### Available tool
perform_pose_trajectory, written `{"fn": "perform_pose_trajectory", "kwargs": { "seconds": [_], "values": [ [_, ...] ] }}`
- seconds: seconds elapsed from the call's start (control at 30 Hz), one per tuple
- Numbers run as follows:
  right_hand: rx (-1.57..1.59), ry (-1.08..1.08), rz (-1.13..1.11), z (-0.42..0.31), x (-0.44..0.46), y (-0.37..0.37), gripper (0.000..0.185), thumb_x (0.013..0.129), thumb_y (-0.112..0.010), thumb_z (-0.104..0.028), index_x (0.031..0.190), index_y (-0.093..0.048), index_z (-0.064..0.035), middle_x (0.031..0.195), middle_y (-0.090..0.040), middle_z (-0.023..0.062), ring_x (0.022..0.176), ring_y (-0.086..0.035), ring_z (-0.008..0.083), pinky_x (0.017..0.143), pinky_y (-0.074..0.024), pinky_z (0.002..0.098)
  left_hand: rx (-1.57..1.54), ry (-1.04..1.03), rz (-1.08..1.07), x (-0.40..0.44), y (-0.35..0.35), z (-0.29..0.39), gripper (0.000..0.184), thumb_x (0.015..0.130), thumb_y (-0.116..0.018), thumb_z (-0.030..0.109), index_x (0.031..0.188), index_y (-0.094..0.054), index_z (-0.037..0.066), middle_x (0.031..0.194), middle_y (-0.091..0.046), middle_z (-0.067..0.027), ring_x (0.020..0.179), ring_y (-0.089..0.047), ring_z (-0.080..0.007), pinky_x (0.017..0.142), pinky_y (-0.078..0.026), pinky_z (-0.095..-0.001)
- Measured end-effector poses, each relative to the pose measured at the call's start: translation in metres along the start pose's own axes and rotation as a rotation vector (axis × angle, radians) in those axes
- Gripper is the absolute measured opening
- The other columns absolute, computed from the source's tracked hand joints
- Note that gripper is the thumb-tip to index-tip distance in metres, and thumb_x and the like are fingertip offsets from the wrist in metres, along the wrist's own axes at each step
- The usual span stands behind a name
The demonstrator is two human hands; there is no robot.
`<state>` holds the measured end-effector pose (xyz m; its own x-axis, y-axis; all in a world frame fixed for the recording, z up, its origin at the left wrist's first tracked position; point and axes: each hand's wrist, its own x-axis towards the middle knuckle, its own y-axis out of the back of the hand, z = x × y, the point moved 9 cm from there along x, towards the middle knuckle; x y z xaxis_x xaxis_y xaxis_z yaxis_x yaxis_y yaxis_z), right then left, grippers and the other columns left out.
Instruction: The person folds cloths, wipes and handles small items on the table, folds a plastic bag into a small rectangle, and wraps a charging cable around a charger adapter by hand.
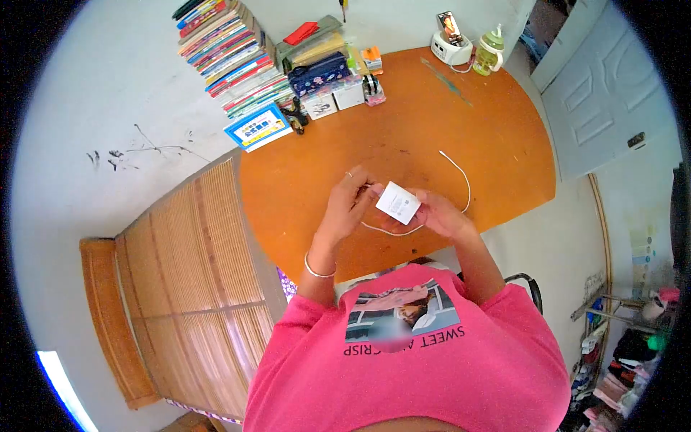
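Note:
A small white box [398, 203] with fine grey print on its face is held above the wooden table, between my two hands. My left hand [350, 203], with a ring and a bangle, pinches the box's left edge with its fingertips. On the opposite side, my right hand [443, 216] grips the right edge, its thumb near the corner and its other fingers partly hidden below. A thin white cable [468, 183] curves over the tabletop around my right hand and passes beneath the box.
The orange-brown table [345, 147] has a tall stack of books [234, 57], a blue pencil case [319, 74] and white boxes [348, 93] at its back left. A phone [449, 27] on a white stand [451, 50] and a green bottle [489, 52] are at the back right.

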<state>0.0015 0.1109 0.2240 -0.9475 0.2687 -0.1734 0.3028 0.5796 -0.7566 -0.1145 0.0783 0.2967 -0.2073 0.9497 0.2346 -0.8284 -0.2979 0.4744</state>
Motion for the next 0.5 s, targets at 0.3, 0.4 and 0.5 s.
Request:
{"fn": "perform_pose_trajectory", "kwargs": {
  "seconds": [0.3,0.4,0.5],
  "values": [
    [-0.869,0.03,-0.185,-0.03,-0.005,-0.061,0.039,0.078,-0.065,-0.014,0.113,-0.052,-0.001,0.092,-0.059,0.0043,0.082,-0.056,0.0122,0.072,-0.0459,0.0252,-0.224,0.007,0.017,-0.013,0.022,0.022,0.018,0.088,-0.052,0.018,0.083,-0.053,0.001,0.063,-0.041,-0.0058,0.058,-0.04,-0.0135,0.052,-0.034,-0.0281],
    [-0.464,0.074,-0.079,-0.046,-0.006,-0.071,0.037,0.079,-0.066,-0.021,0.11,-0.055,-0.0024,0.09,-0.062,0.0043,0.076,-0.058,0.0126,0.07,-0.0478,0.0263,-0.423,0.068,0.231,-0.01,0.025,0.021,0.022,0.092,-0.045,0.02,0.087,-0.053,0.001,0.063,-0.041,-0.0038,0.059,-0.039,-0.0114,0.054,-0.035,-0.0266],
    [-0.354,0.367,0.098,-0.087,0.0,-0.051,0.034,0.08,-0.065,-0.02,0.107,-0.054,-0.0019,0.088,-0.062,0.0061,0.067,-0.06,0.0136,0.06,-0.0504,0.0243,-0.271,0.13,0.269,-0.013,0.008,0.023,0.022,0.093,-0.043,0.02,0.09,-0.053,0.001,0.064,-0.043,-0.0044,0.061,-0.041,-0.0118,0.056,-0.036,-0.0267]
  ]
}}
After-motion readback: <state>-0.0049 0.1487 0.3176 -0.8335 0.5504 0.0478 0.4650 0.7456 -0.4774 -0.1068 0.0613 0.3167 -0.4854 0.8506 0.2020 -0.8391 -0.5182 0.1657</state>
